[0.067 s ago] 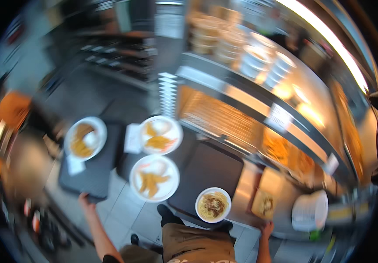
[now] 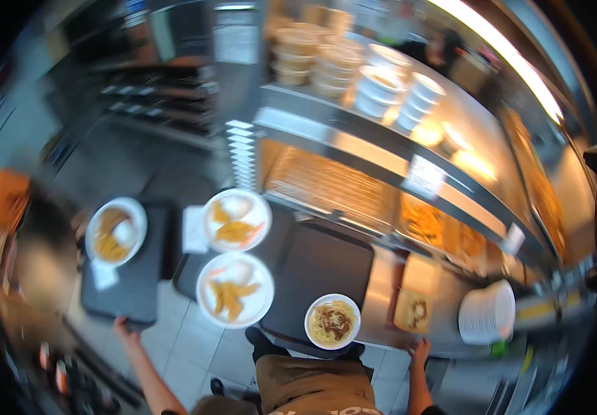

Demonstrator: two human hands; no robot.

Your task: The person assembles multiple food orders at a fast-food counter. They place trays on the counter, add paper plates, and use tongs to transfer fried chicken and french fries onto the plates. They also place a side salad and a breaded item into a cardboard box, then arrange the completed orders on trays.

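At the left, my left hand (image 2: 124, 326) is closed on the near edge of a dark tray (image 2: 127, 294). On that tray sits a white plate (image 2: 116, 232) with brown and yellow food and a white mound. My right hand (image 2: 419, 347) is at the counter's front edge, just below a rectangular container (image 2: 414, 308) of yellowish food. Its fingers look apart and empty, though blurred. Between my hands, a bowl of spaghetti with meat sauce (image 2: 333, 321) rests on another dark tray (image 2: 322, 266). Two white plates (image 2: 234, 315) of golden breaded pieces and a pale mound are left of it.
A heated shelf (image 2: 374, 149) with stacked tubs (image 2: 380, 90) stands over metal food pans (image 2: 329, 183). Stacked white plates (image 2: 489, 315) are at the right. A blurred person in an orange cap (image 2: 4, 199) is at the far left. Tiled floor (image 2: 184, 339) shows below.
The whole view has swung slightly, so most things appear farther left. My left hand is still at the tray's edge and my right hand at the counter's edge.
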